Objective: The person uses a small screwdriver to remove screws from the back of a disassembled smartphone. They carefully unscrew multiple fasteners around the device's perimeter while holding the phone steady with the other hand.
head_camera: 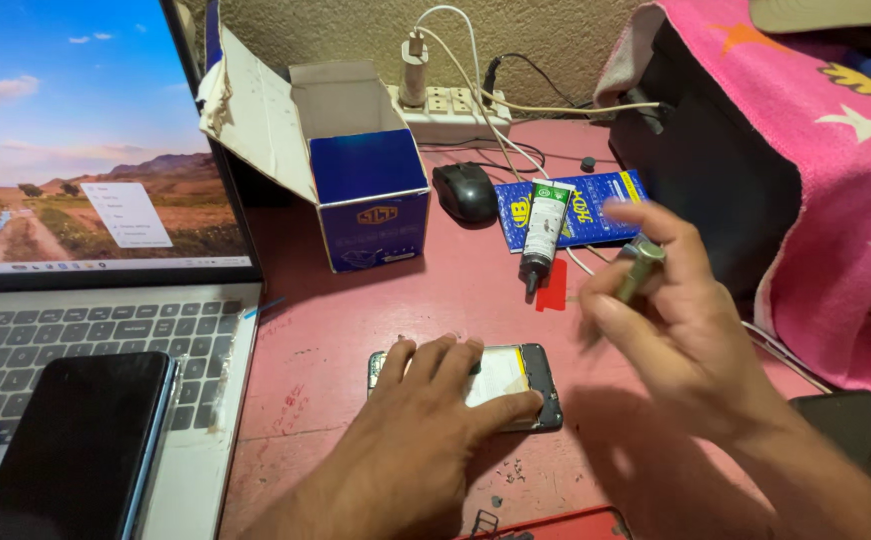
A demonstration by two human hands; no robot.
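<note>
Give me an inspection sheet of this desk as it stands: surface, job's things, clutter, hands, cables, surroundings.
Surface: pink desk, scuffed, small specks near the front edge.
Job's things: opened phone lying flat, back cover off; small metal tool, blurred.
Clutter: blue open box, glue tube on a blue packet, black mouse, dark phone resting on the laptop.
Hands: left hand pressing flat on the opened phone; right hand raised above the desk, pinching the tool.
Cables: white cables run from the power strip across the desk.
Surroundings: rough wall behind; pink patterned cloth at right.
</note>
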